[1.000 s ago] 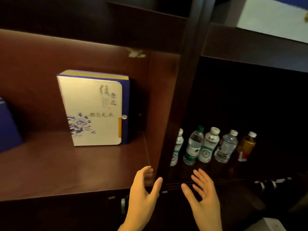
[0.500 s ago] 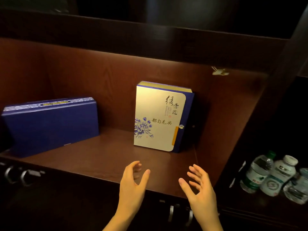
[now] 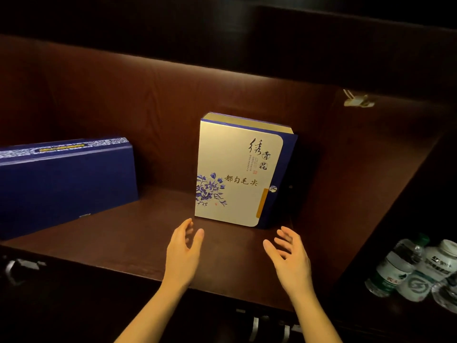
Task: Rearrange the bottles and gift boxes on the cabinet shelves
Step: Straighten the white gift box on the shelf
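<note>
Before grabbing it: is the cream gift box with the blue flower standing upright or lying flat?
Upright. The cream gift box stands on its bottom edge on the shelf, printed front facing out.

cream gift box [image 3: 237, 174] front reads 都匀毛尖, calligraphy 绣青花 above, bottle labels unreadable

A dark brown wooden cabinet shelf [image 3: 123, 243] has a dark brown back wall [image 3: 148, 107] lit by warm light from above. Silver metal handles [image 3: 255, 326] sit under its front edge

office-like room: dark wood cabinet [image 3: 247, 256], gift boxes [image 3: 237, 174].
</note>
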Motion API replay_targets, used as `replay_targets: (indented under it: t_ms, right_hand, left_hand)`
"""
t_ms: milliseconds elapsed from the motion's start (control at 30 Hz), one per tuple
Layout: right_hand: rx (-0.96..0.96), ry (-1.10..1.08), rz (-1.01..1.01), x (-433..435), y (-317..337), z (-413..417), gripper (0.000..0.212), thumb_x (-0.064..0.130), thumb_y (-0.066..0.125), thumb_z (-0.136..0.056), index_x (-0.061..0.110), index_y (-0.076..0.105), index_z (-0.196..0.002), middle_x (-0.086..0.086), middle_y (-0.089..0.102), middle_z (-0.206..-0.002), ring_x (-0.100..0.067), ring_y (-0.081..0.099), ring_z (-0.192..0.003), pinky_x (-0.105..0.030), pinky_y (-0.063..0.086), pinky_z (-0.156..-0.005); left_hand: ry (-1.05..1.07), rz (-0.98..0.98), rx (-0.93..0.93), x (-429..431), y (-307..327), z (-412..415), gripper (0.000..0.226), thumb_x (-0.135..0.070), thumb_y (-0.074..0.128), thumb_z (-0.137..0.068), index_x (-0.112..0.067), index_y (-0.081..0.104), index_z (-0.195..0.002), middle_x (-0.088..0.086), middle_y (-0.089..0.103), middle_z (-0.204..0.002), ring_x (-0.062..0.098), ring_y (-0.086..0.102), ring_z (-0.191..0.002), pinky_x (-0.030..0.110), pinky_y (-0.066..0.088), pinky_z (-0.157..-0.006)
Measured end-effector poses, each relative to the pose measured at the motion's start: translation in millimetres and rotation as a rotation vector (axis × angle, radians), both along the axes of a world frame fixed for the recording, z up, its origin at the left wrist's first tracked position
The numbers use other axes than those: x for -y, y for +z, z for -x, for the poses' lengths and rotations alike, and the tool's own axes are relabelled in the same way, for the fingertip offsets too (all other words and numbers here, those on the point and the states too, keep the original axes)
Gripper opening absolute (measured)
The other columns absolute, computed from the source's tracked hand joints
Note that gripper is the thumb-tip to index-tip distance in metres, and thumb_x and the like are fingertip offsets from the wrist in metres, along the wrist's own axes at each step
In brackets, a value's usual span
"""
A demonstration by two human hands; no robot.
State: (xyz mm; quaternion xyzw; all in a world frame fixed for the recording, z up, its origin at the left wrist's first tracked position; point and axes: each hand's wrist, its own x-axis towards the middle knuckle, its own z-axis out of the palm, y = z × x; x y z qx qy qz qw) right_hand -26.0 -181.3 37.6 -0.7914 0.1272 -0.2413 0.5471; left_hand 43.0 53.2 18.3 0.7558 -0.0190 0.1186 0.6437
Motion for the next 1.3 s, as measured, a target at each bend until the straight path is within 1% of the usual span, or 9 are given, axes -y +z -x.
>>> replay_targets:
  t_ms: [267,433,533,633,700,800,867,1067,1300]
  right_hand:
    - [-0.066,-0.048,-0.008,28.5,-15.7,-85.5,0.073,0.030,0.081,-0.081,0.022,0.045,-0.144,0.000,0.052,-0.144,-0.010,0.052,-0.120,-0.028,0.045,-0.095]
    - [-0.129,-0.038,-0.049,43.6,-28.7,-136.6,0.091,0.033,0.083,-0.079,0.022,0.031,-0.153,-0.002,0.038,-0.156,-0.016,0.041,-0.137,-0.031,0.038,-0.106]
    - [-0.150,-0.048,-0.036,50.4,-32.3,-160.2,0.099,0.035,0.085,-0.077,0.022,0.026,-0.155,-0.003,0.037,-0.156,-0.017,0.039,-0.139,-0.031,0.036,-0.105]
    - [-0.143,-0.046,-0.055,54.6,-32.4,-176.6,0.099,0.034,0.086,-0.074,0.023,0.028,-0.154,-0.002,0.043,-0.152,-0.011,0.042,-0.132,-0.028,0.036,-0.101]
    - [-0.146,-0.033,-0.066,57.2,-32.2,-184.4,0.095,0.037,0.086,-0.073,0.026,0.032,-0.151,0.002,0.049,-0.144,-0.016,0.047,-0.132,-0.031,0.039,-0.103]
    - [-0.153,-0.016,-0.058,59.2,-30.1,-193.4,0.083,0.041,0.084,-0.075,0.023,0.041,-0.145,0.002,0.057,-0.138,-0.020,0.054,-0.128,-0.043,0.047,-0.106]
    - [-0.145,-0.026,-0.042,60.1,-27.5,-197.3,0.071,0.042,0.081,-0.078,0.022,0.048,-0.138,0.001,0.062,-0.130,-0.020,0.059,-0.122,-0.044,0.050,-0.102]
    - [-0.084,-0.042,-0.058,58.7,-25.2,-198.4,0.041,0.038,0.077,-0.084,0.035,0.057,-0.119,0.008,0.067,-0.117,-0.012,0.062,-0.111,-0.038,0.053,-0.097]
    - [-0.066,-0.056,-0.066,57.0,-25.7,-186.0,0.043,0.035,0.078,-0.084,0.031,0.058,-0.122,0.003,0.067,-0.118,-0.016,0.063,-0.112,-0.040,0.054,-0.096]
  left_hand:
    - [0.001,-0.049,-0.028,16.0,-10.2,-89.0,0.061,-0.041,0.053,-0.099,-0.018,0.034,-0.153,0.000,0.042,-0.152,0.011,0.045,-0.133,0.026,0.036,-0.102]
    - [0.001,-0.067,-0.073,26.6,-14.6,-138.2,0.073,-0.052,0.053,-0.096,-0.019,0.026,-0.155,0.005,0.032,-0.160,0.018,0.036,-0.143,0.040,0.032,-0.116]
    - [-0.036,-0.089,-0.058,32.7,-11.2,-162.5,0.071,-0.053,0.058,-0.093,-0.022,0.034,-0.152,0.001,0.041,-0.155,0.017,0.040,-0.141,0.041,0.033,-0.115]
    - [-0.051,-0.122,0.015,37.4,-7.7,-179.5,0.050,-0.050,0.065,-0.090,-0.032,0.051,-0.135,-0.012,0.061,-0.130,0.005,0.054,-0.124,0.036,0.043,-0.106]
    - [-0.050,-0.120,0.018,39.4,-5.5,-186.2,0.052,-0.051,0.069,-0.086,-0.034,0.052,-0.132,-0.016,0.064,-0.124,-0.004,0.058,-0.113,0.030,0.046,-0.100]
    - [-0.034,-0.138,0.008,40.5,-4.1,-194.0,0.062,-0.054,0.071,-0.083,-0.029,0.050,-0.136,-0.013,0.065,-0.123,-0.002,0.061,-0.108,0.026,0.047,-0.094]
    - [-0.033,-0.128,0.008,40.4,-3.8,-198.8,0.058,-0.052,0.073,-0.082,-0.029,0.053,-0.132,-0.015,0.068,-0.117,-0.006,0.063,-0.102,0.025,0.049,-0.091]
    - [-0.023,-0.101,0.016,37.9,-4.1,-206.4,0.039,-0.047,0.074,-0.083,-0.029,0.064,-0.116,-0.016,0.074,-0.105,-0.003,0.068,-0.097,0.040,0.054,-0.094]
    - [-0.034,-0.075,0.037,34.2,-6.1,-193.1,0.034,-0.048,0.074,-0.081,-0.032,0.066,-0.110,-0.020,0.075,-0.101,-0.002,0.069,-0.097,0.042,0.055,-0.093]
